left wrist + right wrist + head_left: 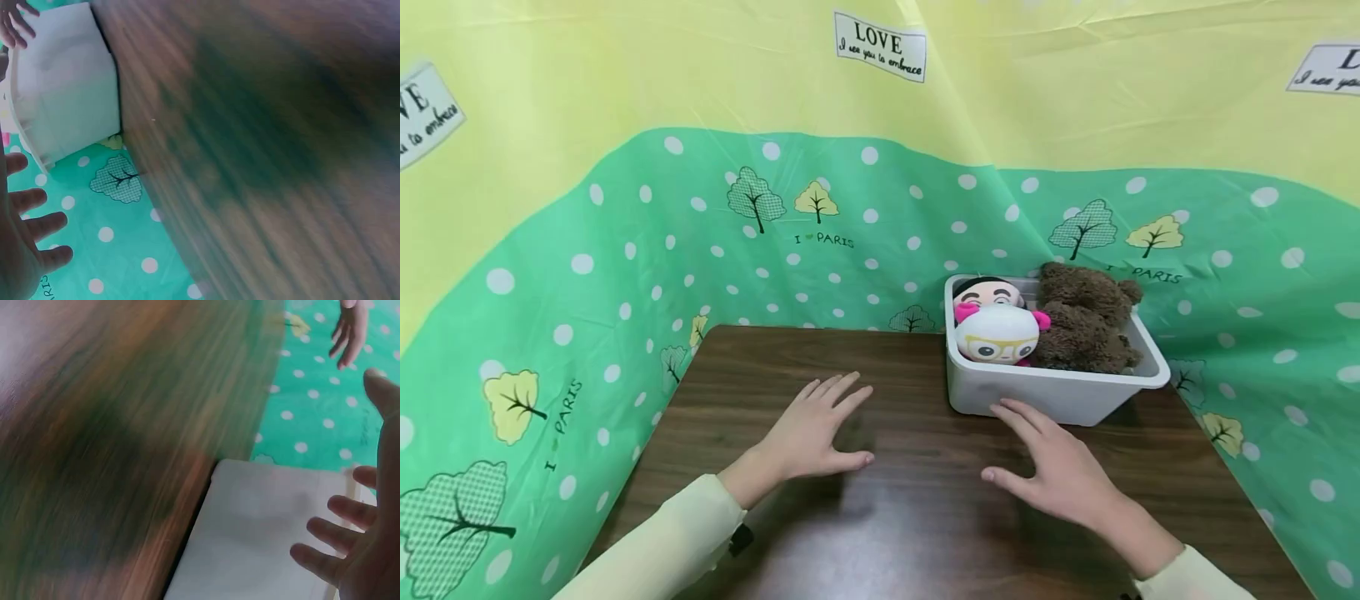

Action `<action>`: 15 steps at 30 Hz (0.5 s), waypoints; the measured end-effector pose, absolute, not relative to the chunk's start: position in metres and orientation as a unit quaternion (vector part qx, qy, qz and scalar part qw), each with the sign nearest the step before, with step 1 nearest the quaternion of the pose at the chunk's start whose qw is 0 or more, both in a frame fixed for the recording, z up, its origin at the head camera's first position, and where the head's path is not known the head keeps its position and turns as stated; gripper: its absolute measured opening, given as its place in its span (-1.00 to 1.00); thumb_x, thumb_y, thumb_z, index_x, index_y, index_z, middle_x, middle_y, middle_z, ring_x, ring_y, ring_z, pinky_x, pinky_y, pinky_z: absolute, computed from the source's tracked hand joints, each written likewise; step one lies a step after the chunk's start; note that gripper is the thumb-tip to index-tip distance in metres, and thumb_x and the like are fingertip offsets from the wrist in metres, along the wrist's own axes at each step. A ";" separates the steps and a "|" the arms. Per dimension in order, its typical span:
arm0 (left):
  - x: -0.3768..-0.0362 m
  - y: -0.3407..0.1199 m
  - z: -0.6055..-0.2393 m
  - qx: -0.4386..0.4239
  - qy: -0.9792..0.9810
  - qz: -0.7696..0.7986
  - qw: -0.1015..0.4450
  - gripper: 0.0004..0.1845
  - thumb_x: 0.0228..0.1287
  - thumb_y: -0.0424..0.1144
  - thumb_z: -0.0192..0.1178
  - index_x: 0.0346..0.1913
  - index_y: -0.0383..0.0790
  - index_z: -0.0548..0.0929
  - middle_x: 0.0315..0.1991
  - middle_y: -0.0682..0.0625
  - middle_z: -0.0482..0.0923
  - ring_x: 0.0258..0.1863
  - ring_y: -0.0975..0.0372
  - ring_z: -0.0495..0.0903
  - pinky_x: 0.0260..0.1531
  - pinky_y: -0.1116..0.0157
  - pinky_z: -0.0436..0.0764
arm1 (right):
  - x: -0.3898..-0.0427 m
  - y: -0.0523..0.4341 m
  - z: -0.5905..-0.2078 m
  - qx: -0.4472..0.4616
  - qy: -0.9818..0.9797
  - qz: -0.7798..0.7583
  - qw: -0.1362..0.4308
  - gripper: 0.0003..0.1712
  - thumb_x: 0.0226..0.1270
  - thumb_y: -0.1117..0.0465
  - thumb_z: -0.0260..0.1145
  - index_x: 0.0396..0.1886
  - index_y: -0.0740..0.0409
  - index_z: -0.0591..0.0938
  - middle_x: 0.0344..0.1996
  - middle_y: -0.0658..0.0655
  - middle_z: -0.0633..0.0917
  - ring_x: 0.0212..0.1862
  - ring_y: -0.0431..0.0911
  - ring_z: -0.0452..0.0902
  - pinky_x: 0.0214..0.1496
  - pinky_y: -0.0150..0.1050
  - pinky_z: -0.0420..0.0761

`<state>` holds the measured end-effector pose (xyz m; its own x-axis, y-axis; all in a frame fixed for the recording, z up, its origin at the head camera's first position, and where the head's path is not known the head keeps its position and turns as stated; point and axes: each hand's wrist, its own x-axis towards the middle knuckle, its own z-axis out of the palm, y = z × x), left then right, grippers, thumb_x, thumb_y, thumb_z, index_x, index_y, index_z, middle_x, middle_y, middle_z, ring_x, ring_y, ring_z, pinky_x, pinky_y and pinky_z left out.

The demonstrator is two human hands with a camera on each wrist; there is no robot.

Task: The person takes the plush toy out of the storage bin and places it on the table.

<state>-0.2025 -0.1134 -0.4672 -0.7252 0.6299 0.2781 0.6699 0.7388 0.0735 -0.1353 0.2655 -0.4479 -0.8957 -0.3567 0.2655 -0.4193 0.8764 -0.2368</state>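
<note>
The left hand (pixel 811 433) lies over the dark wooden surface (pixel 895 533), palm down, fingers straight and a little spread, thumb out to the side. It holds nothing; whether the palm rests on the wood or floats just above it cannot be told. In the left wrist view its fingers (pixel 37 225) show at the lower left edge, straight and apart, against the green dotted cloth (pixel 119 250).

The right hand (pixel 1052 467) is also flat and spread, palm down, holding nothing. Its fingertips reach close to the front wall of the bin (pixel 1037 396); contact cannot be made out. The right wrist view shows its fingers (pixel 337 547) spread beside the bin's white wall (pixel 262 531), with the left hand (pixel 350 331) small and far off at the top.

The two hands are well apart, side by side near the middle of the surface.

The bin is white plastic and stands at the far right corner of the surface, against the cloth backdrop (pixel 625 250). Inside, on the left, lies a white plush (pixel 997 335) with pink ears and glasses, with a doll face (pixel 992 293) with black hair behind it. On the right sits a brown bear (pixel 1086 321), rising above the rim.
</note>
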 end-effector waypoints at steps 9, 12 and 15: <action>-0.228 -0.085 -0.444 -0.326 -0.920 -0.187 0.114 -0.04 0.03 0.57 -0.03 0.46 0.15 0.24 0.41 0.06 0.25 0.33 0.12 0.35 0.24 -0.04 0.38 | -0.139 0.282 -0.439 0.081 -0.934 0.315 0.146 -0.28 0.16 -0.17 0.41 0.24 0.05 0.49 -0.01 0.10 0.68 -0.04 0.01 0.64 -0.14 -0.15 0.65; -0.236 -0.074 -0.435 -0.317 -0.916 -0.226 0.100 -0.06 0.03 0.56 0.01 0.44 0.16 0.27 0.40 0.10 0.26 0.34 0.15 0.32 0.24 -0.02 0.39 | -0.140 0.288 -0.438 0.031 -0.920 0.360 0.154 -0.35 0.20 -0.11 0.40 0.20 0.10 0.49 -0.06 0.13 0.71 -0.16 -0.22 0.67 -0.27 -0.41 0.63; -0.245 -0.062 -0.426 -0.310 -0.911 -0.260 0.080 -0.08 0.03 0.56 0.02 0.43 0.16 0.29 0.39 0.14 0.26 0.36 0.20 0.29 0.25 0.02 0.39 | -0.141 0.293 -0.436 -0.009 -0.901 0.407 0.149 -0.38 0.25 -0.08 0.36 0.17 0.18 0.48 -0.06 0.18 0.71 -0.22 -0.42 0.63 -0.32 -0.42 0.63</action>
